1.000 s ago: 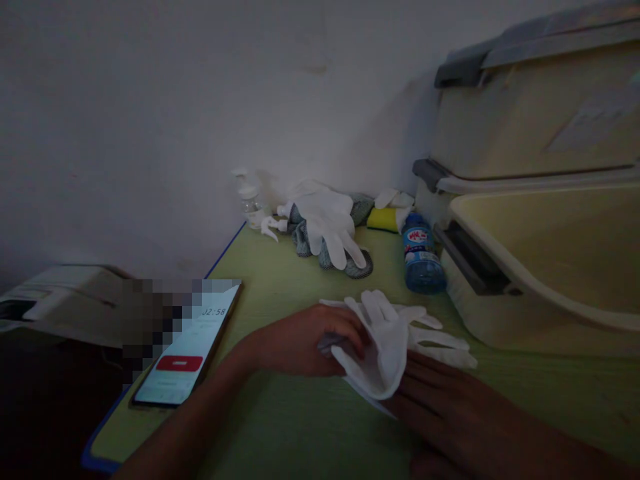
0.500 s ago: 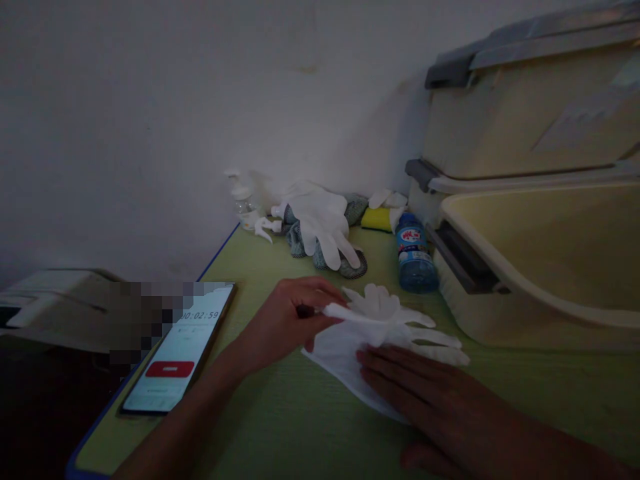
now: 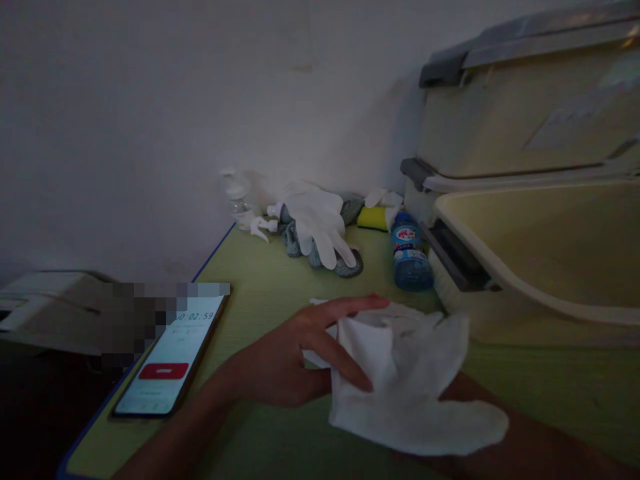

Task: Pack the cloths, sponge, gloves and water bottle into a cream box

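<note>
A white cloth glove (image 3: 405, 387) lies crumpled over my right hand at the near middle of the green table (image 3: 270, 280). My left hand (image 3: 295, 353) rests on the glove's left side, index finger stretched out on top and other fingers pressing the fabric. Of my right hand only the wrist (image 3: 477, 393) shows below the glove; its fingers are covered by the cloth. I cannot tell whether the hand is inside the glove or just beneath it.
A lit phone (image 3: 167, 360) lies near the table's left edge. Against the back wall sit more white and grey gloves (image 3: 320, 227), a spray bottle (image 3: 239, 200), a yellow sponge (image 3: 373, 218) and a blue bottle (image 3: 411, 257). A large beige container (image 3: 540, 253) fills the right.
My right hand lay flat on top of the glove; now the glove is lifted and draped over it. My left hand has moved from pinching the cuff to spreading over the fabric.
</note>
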`<state>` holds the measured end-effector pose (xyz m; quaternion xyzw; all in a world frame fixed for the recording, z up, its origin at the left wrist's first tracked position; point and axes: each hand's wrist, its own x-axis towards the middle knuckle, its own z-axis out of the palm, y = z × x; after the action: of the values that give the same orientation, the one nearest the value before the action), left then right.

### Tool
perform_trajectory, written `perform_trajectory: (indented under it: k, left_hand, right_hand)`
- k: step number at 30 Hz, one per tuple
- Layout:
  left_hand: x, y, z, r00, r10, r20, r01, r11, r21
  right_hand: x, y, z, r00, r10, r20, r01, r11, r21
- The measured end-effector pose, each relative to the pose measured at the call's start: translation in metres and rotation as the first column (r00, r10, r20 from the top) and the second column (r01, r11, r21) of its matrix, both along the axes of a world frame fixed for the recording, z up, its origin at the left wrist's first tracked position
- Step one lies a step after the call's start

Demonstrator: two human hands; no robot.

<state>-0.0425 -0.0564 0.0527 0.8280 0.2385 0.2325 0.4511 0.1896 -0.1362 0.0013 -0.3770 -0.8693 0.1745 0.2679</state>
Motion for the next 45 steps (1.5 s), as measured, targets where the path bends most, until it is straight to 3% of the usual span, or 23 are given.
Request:
perform_trajectory:
  k: [5,8,12,15,20,22,25,28,30,33,36,42,45]
  left_hand:
    - [-0.005,0.015,-0.012,0.955,0.293,0.051,-0.288,0.954,-0.087]
    - [-0.007,0.022,-0.014,0.924,0.380,0.046,-0.365,0.911,-0.190]
    - [-0.008,0.025,-0.009,0.942,0.323,0.094,-0.281,0.908,-0.311]
    - [-0.009,0.026,-0.009,0.955,0.277,0.108,-0.219,0.901,-0.375]
    - [-0.014,0.031,-0.020,0.977,0.211,0.013,-0.167,0.807,-0.567]
    - [-0.015,0.032,-0.023,0.979,0.202,-0.005,-0.163,0.777,-0.608]
    - [-0.015,0.032,-0.024,0.957,0.290,-0.015,-0.228,0.717,-0.659]
    - [-0.011,0.030,-0.021,0.911,0.413,0.006,-0.270,0.607,-0.747]
    - [-0.007,0.029,-0.021,0.883,0.469,0.018,-0.277,0.551,-0.787]
    - [-0.003,0.026,-0.023,0.875,0.485,-0.006,-0.328,0.584,-0.743]
    - [-0.003,0.025,-0.026,0.913,0.409,0.011,-0.272,0.628,-0.729]
    - [-0.006,0.024,-0.024,0.945,0.316,0.080,-0.123,0.574,-0.810]
    - [-0.009,0.025,-0.022,0.956,0.281,0.089,-0.089,0.562,-0.823]
  right_hand:
    - [-0.001,0.032,0.014,0.978,0.121,0.168,-0.104,0.989,-0.102]
    - [-0.005,0.036,0.011,0.968,0.097,0.231,-0.086,0.995,-0.057]
    - [-0.008,0.034,0.010,0.978,0.015,0.206,-0.021,0.999,0.026]
    - [-0.009,0.034,0.018,0.977,0.035,0.208,-0.054,0.995,0.086]
    - [-0.014,0.031,0.027,0.997,0.018,0.078,-0.029,0.990,0.137]
    - [-0.013,0.030,0.024,0.997,-0.069,-0.020,0.070,0.995,0.069]
    - [-0.006,0.030,0.016,0.956,-0.221,-0.192,0.185,0.964,-0.190]
    - [0.004,0.034,0.008,0.930,-0.244,-0.274,0.118,0.907,-0.405]
    - [0.008,0.036,0.003,0.926,-0.210,-0.315,0.050,0.891,-0.450]
    - [0.010,0.037,-0.003,0.920,-0.154,-0.361,-0.038,0.881,-0.471]
    - [0.011,0.032,-0.004,0.935,-0.125,-0.332,-0.063,0.863,-0.502]
    - [0.016,0.023,0.004,0.933,-0.061,-0.353,-0.048,0.955,-0.293]
    - [0.020,0.028,0.008,0.923,0.001,-0.384,-0.105,0.963,-0.249]
